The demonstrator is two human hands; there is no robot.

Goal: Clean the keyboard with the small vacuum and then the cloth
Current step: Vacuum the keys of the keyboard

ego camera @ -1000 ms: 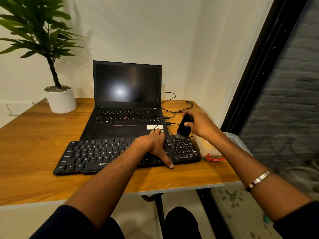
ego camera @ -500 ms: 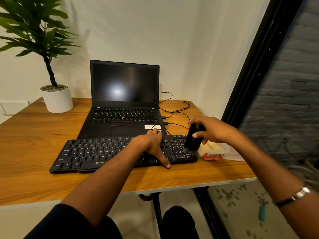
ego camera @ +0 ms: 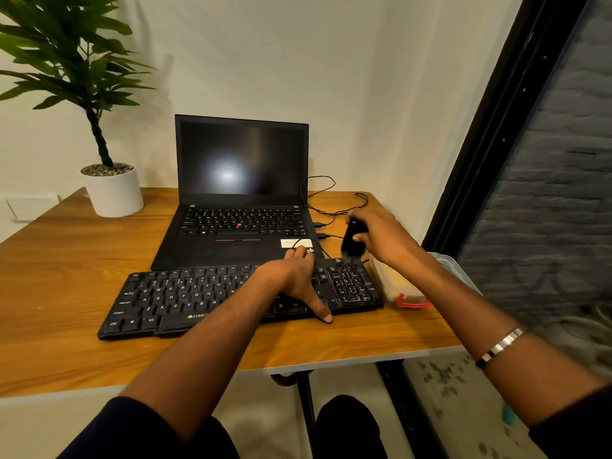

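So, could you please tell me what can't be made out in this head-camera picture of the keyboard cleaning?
- Cloth: none can be identified in the head view.
- Small black handheld vacuum: motion-blurred, its top wrapped by the right hand; nozzle contact with the black external keyboard unclear.
- Keys beneath the left hand: hidden.
- Clear plastic box with red clasp: partly behind the right forearm; contents unreadable.
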